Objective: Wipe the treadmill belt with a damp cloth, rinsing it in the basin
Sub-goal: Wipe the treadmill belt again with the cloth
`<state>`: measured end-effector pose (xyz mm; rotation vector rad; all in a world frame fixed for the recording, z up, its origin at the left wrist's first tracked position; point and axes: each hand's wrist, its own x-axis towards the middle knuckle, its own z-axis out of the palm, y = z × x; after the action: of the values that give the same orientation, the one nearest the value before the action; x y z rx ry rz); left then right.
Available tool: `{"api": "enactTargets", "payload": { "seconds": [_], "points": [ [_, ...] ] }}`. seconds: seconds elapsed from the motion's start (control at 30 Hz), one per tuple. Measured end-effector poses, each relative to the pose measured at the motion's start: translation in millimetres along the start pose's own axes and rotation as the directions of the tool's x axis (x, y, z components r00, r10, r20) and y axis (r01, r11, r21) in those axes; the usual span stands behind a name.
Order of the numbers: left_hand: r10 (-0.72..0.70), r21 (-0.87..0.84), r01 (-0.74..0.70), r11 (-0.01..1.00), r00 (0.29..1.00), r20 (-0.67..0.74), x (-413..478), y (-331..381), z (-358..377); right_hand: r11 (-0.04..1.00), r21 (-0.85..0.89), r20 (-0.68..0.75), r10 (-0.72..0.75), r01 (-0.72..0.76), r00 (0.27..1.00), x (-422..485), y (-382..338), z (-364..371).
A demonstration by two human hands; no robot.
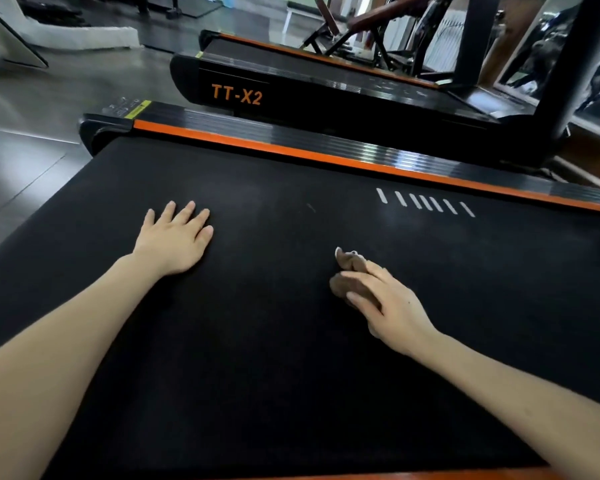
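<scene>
The black treadmill belt [257,341] fills most of the view, with several short white stripes [426,201] printed near its far right. My left hand [175,237] lies flat on the belt at the left, fingers straight and spread. My right hand [385,303] holds a small bunched brown cloth [349,271] against the belt near the middle, fingers curled over it. Most of the cloth is hidden under my fingers. No basin is in view.
An orange-edged black side rail [326,150] borders the belt's far side. A second treadmill marked TT-X2 [236,95] stands beyond it, its black upright post [575,64] at the right. Grey floor [32,133] lies to the left, gym benches at the back.
</scene>
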<state>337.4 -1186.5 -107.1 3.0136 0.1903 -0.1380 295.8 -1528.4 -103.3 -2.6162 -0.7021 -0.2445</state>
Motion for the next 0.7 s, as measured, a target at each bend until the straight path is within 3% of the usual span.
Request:
{"api": "enactTargets", "payload": {
  "seconds": [0.1, 0.2, 0.27, 0.37, 0.47, 0.53, 0.6, 0.7],
  "points": [
    [0.021, -0.066, -0.017, 0.998, 0.998, 0.052, -12, -2, -10, 0.999, 0.0, -0.019, 0.034, -0.034, 0.999, 3, -29, 6],
    [0.009, -0.33, 0.028, 0.944, 0.994, 0.11, -21, -6, -22, 0.974, 0.105, 0.112, -0.212, 0.201, 0.971, -11, -88, 28],
    [-0.023, -0.554, 0.088, 0.828, 0.992, 0.124, -29, -10, -27, 0.915, 0.194, 0.163, -0.386, 0.354, 0.908, -21, -124, 44],
    [-0.063, -0.673, 0.132, 0.728, 0.99, 0.126, -49, -15, -32, 0.824, 0.206, 0.176, -0.562, 0.529, 0.808, -15, -141, 51],
    [-0.094, -0.653, 0.163, 0.739, 0.986, 0.14, -65, -22, -35, 0.82, 0.176, 0.231, -0.573, 0.545, 0.786, 12, -116, 50],
    [-0.112, -0.575, 0.177, 0.799, 0.983, 0.146, -75, -28, -38, 0.878, 0.15, 0.184, -0.477, 0.455, 0.859, 35, -96, 53],
    [-0.103, -0.381, 0.182, 0.907, 0.97, 0.218, -84, -34, -38, 0.93, 0.137, 0.099, -0.354, 0.34, 0.93, 57, -84, 59],
    [-0.112, -0.165, 0.164, 0.973, 0.952, 0.285, -97, -39, -37, 0.98, 0.08, 0.088, -0.192, 0.185, 0.977, 76, -87, 70]
  ]
}}
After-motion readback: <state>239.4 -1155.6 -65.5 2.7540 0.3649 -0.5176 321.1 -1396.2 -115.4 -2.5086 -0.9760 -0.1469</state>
